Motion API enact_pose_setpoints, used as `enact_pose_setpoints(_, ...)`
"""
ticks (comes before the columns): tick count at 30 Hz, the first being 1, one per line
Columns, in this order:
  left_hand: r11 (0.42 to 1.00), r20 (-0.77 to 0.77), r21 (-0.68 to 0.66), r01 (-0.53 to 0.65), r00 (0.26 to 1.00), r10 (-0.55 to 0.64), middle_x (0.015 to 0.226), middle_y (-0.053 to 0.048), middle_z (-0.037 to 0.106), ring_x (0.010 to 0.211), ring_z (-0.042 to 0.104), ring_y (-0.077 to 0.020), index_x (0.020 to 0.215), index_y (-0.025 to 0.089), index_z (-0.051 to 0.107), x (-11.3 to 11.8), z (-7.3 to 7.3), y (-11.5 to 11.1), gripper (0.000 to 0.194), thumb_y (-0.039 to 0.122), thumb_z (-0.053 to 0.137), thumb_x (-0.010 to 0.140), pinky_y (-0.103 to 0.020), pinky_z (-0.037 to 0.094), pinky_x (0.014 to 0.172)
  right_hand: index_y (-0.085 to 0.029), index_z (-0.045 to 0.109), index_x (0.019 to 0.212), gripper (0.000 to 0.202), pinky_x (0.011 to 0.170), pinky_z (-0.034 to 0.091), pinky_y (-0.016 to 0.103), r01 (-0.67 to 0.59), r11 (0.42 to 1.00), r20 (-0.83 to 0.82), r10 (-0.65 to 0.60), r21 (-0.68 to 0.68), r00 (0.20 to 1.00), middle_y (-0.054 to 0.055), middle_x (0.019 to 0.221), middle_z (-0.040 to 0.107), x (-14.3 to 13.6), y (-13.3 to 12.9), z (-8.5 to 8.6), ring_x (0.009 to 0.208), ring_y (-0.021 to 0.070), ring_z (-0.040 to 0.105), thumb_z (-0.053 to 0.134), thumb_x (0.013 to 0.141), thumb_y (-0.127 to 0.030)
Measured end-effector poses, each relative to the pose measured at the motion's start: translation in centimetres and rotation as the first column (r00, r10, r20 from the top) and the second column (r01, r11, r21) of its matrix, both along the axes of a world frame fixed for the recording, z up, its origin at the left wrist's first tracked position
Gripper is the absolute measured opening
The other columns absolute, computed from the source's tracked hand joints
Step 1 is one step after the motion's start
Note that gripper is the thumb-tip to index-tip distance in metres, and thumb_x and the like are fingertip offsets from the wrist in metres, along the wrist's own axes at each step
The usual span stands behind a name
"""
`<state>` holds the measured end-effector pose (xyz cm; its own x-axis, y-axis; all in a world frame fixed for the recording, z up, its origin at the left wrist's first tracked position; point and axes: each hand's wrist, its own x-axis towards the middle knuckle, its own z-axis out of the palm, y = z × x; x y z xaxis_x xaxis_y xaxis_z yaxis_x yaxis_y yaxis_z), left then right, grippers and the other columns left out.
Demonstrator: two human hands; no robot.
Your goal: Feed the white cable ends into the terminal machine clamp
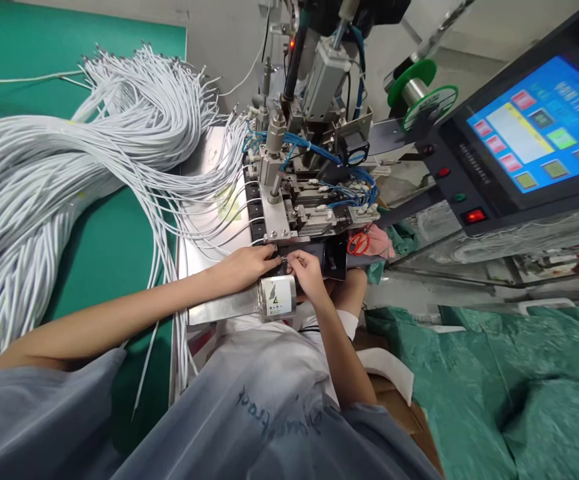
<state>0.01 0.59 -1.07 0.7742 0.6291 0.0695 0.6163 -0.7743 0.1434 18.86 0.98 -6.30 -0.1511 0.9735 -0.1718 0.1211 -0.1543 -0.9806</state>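
Note:
Both hands meet at the near end of a metal soldering-type machine point(274, 220) with a row of black fixture blocks point(254, 207). My left hand point(246, 267) comes in from the left, fingers bent and closed at the nearest black block; what they grip is hidden. Opposite it, my right hand point(308, 273) is closed in a pinch on something too small to make out, its fingertips almost touching the left ones. White cables point(194, 187) run from the left into the blocks. Just below the hands sits a clear cylinder point(278, 297) with a white label.
A thick bundle of white cables point(84, 153) covers much of the green table point(134, 20). At right are a lit touchscreen point(544, 127), a green wire spool point(414, 93), red-handled scissors point(358, 243) and green sheeting point(469, 380). A dark phone-like slab point(336, 259) lies near my right hand.

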Motion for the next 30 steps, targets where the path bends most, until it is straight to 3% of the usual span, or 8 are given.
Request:
enact_pose_setpoints(8, 1.000, 0.012, 0.018, 0.008, 1.000, -0.009, 0.089, -0.009, 0.054, 0.077, 0.059, -0.0193, 0.115, 0.011, 0.056, 0.0, -0.4, 0.0, 0.036, 0.005, 0.039, 0.085, -0.029, 0.051, 0.064, -0.018, 0.053, 0.068, 0.013, 0.051, 0.038, 0.023, -0.005, 1.000, -0.002, 0.005, 0.007, 1.000, -0.003, 0.060, 0.052, -0.2, 0.7, 0.0, 0.053, 0.0107, 0.050, 0.056, 0.071, -0.031)
enact_pose_setpoints(16, 1.000, 0.004, 0.018, -0.016, 1.000, 0.016, 0.089, -0.009, 0.056, 0.073, 0.061, -0.0190, 0.114, 0.011, 0.057, 0.0, 0.1, -0.1, 0.038, 0.003, 0.041, 0.081, -0.029, 0.050, 0.061, -0.020, 0.047, 0.064, 0.025, 0.045, 0.029, 0.022, -0.078, 0.996, 0.019, 0.077, 0.032, 0.997, -0.007, 0.049, 0.036, -0.1, 0.5, -0.8, 0.046, 0.0092, 0.035, 0.053, 0.077, -0.040)
enact_pose_setpoints(21, 0.996, -0.085, -0.062, -0.065, 0.995, 0.060, 0.077, -0.007, 0.058, 0.064, 0.058, -0.0175, 0.078, 0.012, 0.064, -0.5, 1.5, -0.2, 0.020, 0.002, 0.047, 0.072, -0.028, 0.045, 0.055, -0.020, 0.044, 0.062, 0.032, 0.046, 0.028, 0.022, -0.070, 0.995, 0.043, 0.067, 0.078, 0.997, -0.006, 0.050, 0.033, -0.3, 0.4, -1.2, 0.049, 0.0101, 0.034, 0.053, 0.078, -0.046)
enact_pose_setpoints(23, 0.993, -0.125, -0.050, -0.103, 0.988, 0.096, 0.073, -0.007, 0.058, 0.067, 0.057, -0.0195, 0.069, 0.012, 0.062, -0.6, 2.1, -0.4, 0.016, 0.003, 0.050, 0.071, -0.029, 0.043, 0.054, -0.020, 0.044, 0.061, 0.032, 0.047, 0.028, 0.023, -0.059, 0.994, 0.058, 0.053, 0.096, 0.997, -0.006, 0.051, 0.033, -0.4, 0.4, -1.2, 0.050, 0.0103, 0.033, 0.052, 0.079, -0.046)
enact_pose_setpoints(27, 0.987, -0.157, -0.020, -0.162, 0.975, 0.157, 0.077, -0.009, 0.059, 0.068, 0.058, -0.0199, 0.071, 0.012, 0.063, -0.6, 2.8, -0.9, 0.016, 0.003, 0.050, 0.072, -0.027, 0.037, 0.049, -0.020, 0.046, 0.061, 0.028, 0.050, 0.029, 0.023, -0.007, 0.989, 0.102, -0.008, 0.148, 0.995, -0.005, 0.053, 0.036, -0.2, 0.4, -0.3, 0.053, 0.0105, 0.035, 0.051, 0.079, -0.040)
enact_pose_setpoints(30, 0.972, -0.181, 0.016, -0.233, 0.956, 0.232, 0.076, -0.010, 0.059, 0.063, 0.058, -0.0191, 0.079, 0.010, 0.064, -0.5, 3.1, -0.9, 0.018, 0.005, 0.047, 0.076, -0.026, 0.033, 0.046, -0.019, 0.047, 0.065, 0.024, 0.053, 0.030, 0.023, 0.127, 0.967, 0.129, -0.159, 0.222, 0.979, -0.004, 0.059, 0.040, 0.0, -1.1, 1.5, 0.056, 0.0108, 0.036, 0.047, 0.083, -0.035)
